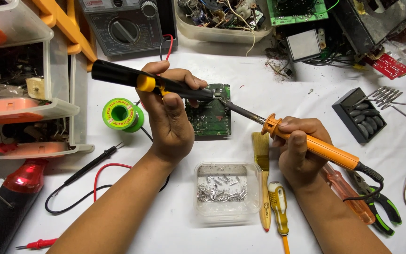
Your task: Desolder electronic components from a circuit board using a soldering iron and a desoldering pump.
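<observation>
Left hand [167,115]: grip wrapped around a black desoldering pump [151,83] with a yellow band, its tip resting on the board [211,115].
Right hand [299,148]: grip closed on the smooth orange handle of a soldering iron [306,141]; its dark metal shaft slants up-left, tip meeting the pump's nozzle at the board's upper edge.
Board: a green rectangular circuit board, flat on the white counter [269,84], between the two hands.
Solder: a spool [121,114] with a round green label and a hollow core, just left of the left hand.
Tub [227,190]: clear plastic, square with rounded corners, holding silvery metal scraps, near the viewer between the forearms.
Beside the tub: a flat bristle brush [261,160] with a pale wooden handle and a yellow-handled screwdriver [278,207].
Far edge: a grey multimeter [125,26] with a round dial; black and red leads trail across the counter.
Right edge: green-and-black pliers [384,209] under the iron's cord.
</observation>
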